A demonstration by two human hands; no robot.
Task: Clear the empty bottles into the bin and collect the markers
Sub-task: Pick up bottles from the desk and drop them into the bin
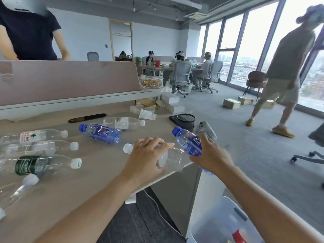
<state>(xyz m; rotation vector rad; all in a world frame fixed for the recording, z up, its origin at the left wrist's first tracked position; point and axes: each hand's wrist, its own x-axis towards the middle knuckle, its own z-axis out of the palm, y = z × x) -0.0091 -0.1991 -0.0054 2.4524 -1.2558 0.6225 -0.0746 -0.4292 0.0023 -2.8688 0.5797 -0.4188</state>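
Left hand [145,158] fingers wrap a clear, ribbed plastic bottle [172,159] lying at the worktop [98,165] edge; right hand [210,155] fingers clench a blue bottle [188,142] above the translucent bin [215,223].

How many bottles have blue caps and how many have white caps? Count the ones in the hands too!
Blue caps: 2, one lying on the desk, one in the right hand.
White caps: 6, five lying on the desk, one under the left hand.
Total: 8 bottles.
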